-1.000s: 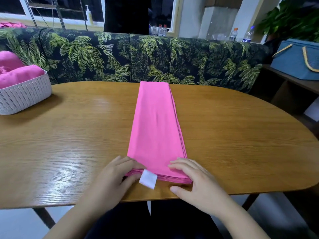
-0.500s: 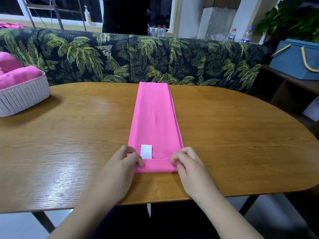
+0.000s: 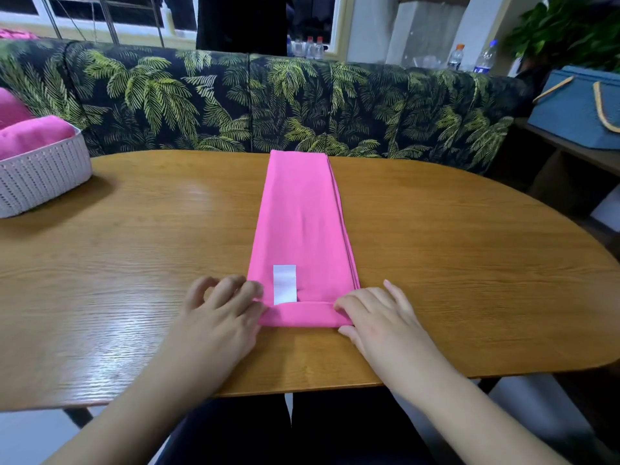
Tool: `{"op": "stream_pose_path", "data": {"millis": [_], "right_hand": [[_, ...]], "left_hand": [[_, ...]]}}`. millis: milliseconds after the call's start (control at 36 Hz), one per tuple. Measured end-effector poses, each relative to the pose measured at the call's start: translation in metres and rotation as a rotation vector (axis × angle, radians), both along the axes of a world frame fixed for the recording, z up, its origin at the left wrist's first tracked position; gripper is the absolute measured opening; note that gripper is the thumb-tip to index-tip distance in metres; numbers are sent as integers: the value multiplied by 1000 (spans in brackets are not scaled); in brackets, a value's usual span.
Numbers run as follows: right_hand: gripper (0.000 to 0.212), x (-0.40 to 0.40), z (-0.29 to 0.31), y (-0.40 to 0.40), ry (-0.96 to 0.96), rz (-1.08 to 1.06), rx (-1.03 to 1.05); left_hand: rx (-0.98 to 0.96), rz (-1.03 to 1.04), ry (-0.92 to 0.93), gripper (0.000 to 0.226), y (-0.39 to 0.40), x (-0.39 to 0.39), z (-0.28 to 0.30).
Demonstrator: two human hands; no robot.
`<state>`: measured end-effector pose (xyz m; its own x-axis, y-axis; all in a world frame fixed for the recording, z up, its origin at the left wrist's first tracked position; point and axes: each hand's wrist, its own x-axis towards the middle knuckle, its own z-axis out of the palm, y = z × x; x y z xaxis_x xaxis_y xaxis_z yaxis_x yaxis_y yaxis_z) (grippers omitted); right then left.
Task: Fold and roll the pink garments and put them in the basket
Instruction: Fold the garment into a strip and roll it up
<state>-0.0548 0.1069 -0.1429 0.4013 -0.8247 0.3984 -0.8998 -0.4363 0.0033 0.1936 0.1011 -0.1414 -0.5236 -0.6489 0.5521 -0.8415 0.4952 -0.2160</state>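
Rolling begins at the near end of the garment [image 3: 303, 226], a long strip across the table [image 3: 469, 263]; left hand [image 3: 221, 317] and right hand [image 3: 375, 313] pinch the first turn's ends; advise even, tight turns; basket [image 3: 40, 182] far left.

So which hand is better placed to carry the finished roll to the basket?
Probably the left hand: it grips the roll's left end, and the basket sits at the table's far left. The right hand would cross over.
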Motion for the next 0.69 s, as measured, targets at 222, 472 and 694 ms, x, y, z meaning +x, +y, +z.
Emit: {"op": "stream_pose_path", "data": {"millis": [222,472,694], "right_hand": [[28,5,-9,-8,-37,11,-99],[13,1,-1,12,-106,32,13],[44,5,6,16,-261,76,306]], "left_hand": [[211,15,125,32,-17,4,-11],[434,-60,419,21,6,7,-11],[532,-61,560,23,18,7,-10]]}}
